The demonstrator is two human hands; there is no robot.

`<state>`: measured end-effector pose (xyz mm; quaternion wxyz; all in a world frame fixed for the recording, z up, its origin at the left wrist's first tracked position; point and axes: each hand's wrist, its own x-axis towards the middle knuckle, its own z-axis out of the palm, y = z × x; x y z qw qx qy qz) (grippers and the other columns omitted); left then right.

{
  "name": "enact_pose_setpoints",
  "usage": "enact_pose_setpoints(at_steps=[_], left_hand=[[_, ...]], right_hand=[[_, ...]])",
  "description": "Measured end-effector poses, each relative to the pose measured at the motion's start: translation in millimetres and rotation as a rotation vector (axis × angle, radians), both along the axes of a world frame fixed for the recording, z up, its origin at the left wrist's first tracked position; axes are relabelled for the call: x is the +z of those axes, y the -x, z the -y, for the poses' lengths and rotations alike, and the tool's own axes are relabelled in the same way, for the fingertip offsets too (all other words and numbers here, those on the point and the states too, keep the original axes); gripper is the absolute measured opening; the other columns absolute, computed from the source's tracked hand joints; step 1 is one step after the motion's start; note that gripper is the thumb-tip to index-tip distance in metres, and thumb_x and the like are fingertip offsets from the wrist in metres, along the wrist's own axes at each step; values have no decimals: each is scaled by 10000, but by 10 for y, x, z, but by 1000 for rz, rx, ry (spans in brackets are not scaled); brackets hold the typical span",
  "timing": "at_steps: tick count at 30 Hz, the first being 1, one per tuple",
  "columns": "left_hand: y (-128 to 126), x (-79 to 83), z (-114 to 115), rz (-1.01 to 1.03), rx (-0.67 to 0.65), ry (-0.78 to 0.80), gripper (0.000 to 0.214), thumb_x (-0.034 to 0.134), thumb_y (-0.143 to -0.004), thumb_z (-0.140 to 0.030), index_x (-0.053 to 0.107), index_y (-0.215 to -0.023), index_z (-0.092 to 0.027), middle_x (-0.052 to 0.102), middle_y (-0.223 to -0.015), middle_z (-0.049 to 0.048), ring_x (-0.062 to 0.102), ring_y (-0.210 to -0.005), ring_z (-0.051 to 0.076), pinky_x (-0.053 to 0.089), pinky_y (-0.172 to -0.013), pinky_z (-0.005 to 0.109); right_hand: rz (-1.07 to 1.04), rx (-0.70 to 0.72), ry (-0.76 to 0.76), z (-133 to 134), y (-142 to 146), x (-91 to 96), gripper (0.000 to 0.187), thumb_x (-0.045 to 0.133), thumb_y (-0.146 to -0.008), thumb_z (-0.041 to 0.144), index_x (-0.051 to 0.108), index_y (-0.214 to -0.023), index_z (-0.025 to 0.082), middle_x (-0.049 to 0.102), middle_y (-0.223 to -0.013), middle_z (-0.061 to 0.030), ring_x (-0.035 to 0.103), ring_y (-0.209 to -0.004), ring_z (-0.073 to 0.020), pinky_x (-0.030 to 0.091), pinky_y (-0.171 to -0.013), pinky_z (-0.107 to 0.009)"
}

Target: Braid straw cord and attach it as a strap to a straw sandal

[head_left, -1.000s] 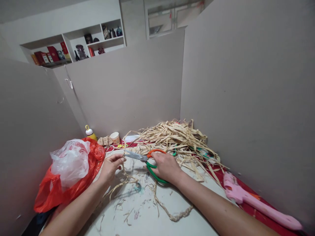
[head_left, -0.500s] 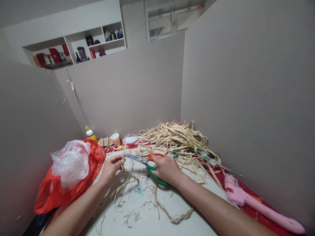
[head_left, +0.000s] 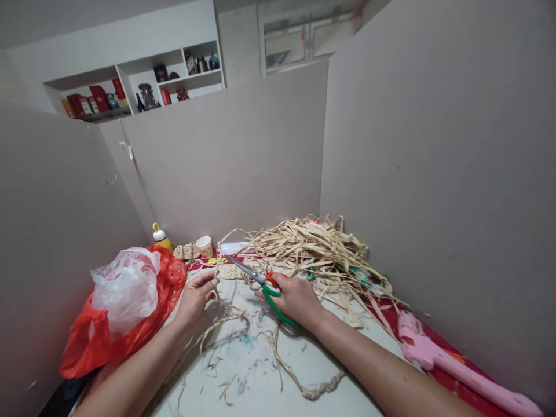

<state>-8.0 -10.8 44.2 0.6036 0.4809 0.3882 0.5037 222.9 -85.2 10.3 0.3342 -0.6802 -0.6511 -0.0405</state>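
My right hand [head_left: 297,298] grips a pair of scissors [head_left: 249,270] with one orange and one green handle; the blades look closed and point up and left. Thumb and fingers of my left hand [head_left: 197,296] pinch a thin braided straw cord [head_left: 218,266]. Above the hand the cord loops toward the straw pile, and loose strands [head_left: 226,317] trail below it. The scissor tips are close to the cord, just right of it. Another braided length [head_left: 299,388] lies on the white tabletop [head_left: 260,399] below my right hand. Woven straw pieces [head_left: 234,271] lie behind the blades.
A heap of dry straw strips [head_left: 313,243] fills the back right. At the right edge lies a pink glue gun [head_left: 434,353]. Red and clear plastic bags [head_left: 125,289] sit at left. A paper cup [head_left: 204,247] and a yellow bottle [head_left: 160,236] stand behind. Grey partitions [head_left: 243,156] surround the table.
The scissors have swung upward; their blades have come together and their tips have moved away from my left fingers. My left hand stays nearly in place, still pinching the cord.
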Motion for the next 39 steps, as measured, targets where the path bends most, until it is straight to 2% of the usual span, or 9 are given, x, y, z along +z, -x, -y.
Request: enact_pose_setpoints(at_steps=[4, 7, 10, 13, 17, 23, 27, 32, 39], left_hand=[[1, -16, -12, 6, -34, 41, 397, 864, -495, -254, 723, -852, -153, 649, -824, 29, 540, -667, 88, 411, -561, 190], [-7, -35, 2, 2, -100, 73, 385, 860, -517, -241, 712, -860, -150, 659, -815, 37, 564, -686, 99, 428, -592, 199], [-39, -40, 68, 0, -196, 99, 361, 851, -550, -231, 705, -867, -140, 669, -788, 47, 595, -713, 119, 447, -636, 217], [-98, -56, 175, 1, -311, 119, 332, 843, -572, -224, 706, -861, -134, 673, -755, 44, 614, -701, 127, 448, -649, 222], [-175, -118, 311, -9, -504, 127, 296, 816, -627, -237, 714, -885, -133, 664, -731, 26, 622, -634, 116, 446, -627, 222], [-210, -169, 330, -63, -667, 214, 333, 828, -608, -260, 723, -880, -101, 645, -673, 18, 579, -518, 83, 430, -540, 206], [-207, -188, 274, -97, -634, 240, 389, 859, -541, -306, 730, -840, -94, 650, -613, 21, 563, -470, 83, 423, -502, 204], [-174, -219, 275, -73, -547, 256, 351, 851, -553, -313, 721, -806, -108, 655, -602, 18, 551, -450, 73, 391, -467, 188], [-160, -278, 246, -50, -600, 280, 338, 832, -595, -297, 704, -841, -103, 659, -618, 36, 574, -475, 88, 394, -479, 193]], right_hand=[[-255, 7, -33, -32, -2, -1, 321, 613, -724, 544, 606, -727, 223, 607, -585, -31, 584, -599, -228, 304, -567, -285], [-502, 78, -37, -48, 43, 51, 349, 662, -675, 533, 526, -632, 215, 533, -556, 9, 534, -569, -184, 326, -556, -274], [-788, 219, 5, -36, 138, 122, 362, 659, -681, 534, 487, -695, 216, 503, -553, 47, 488, -497, -132, 365, -505, -255], [-1047, 337, 42, 12, 263, 174, 396, 671, -681, 529, 457, -805, 219, 544, -608, 50, 507, -493, -118, 413, -489, -251], [-1264, 442, 63, 92, 398, 208, 435, 736, -632, 485, 451, -824, 217, 558, -605, 56, 535, -494, -115, 435, -494, -249], [-1361, 453, -22, 94, 349, 279, 423, 836, -534, 303, 491, -759, 205, 555, -572, 75, 566, -494, -111, 425, -509, -229], [-1401, 395, -130, 49, 225, 316, 428, 836, -540, 290, 484, -770, 214, 547, -615, 89, 582, -516, -100, 432, -539, -223], [-1427, 341, -191, -2, 162, 275, 450, 834, -539, 337, 477, -786, 220, 551, -610, 84, 590, -516, -115, 448, -536, -240], [-1453, 281, -251, -93, 121, 164, 444, 837, -531, 325, 489, -786, 218, 537, -608, 86, 571, -508, -102, 423, -485, -211]])
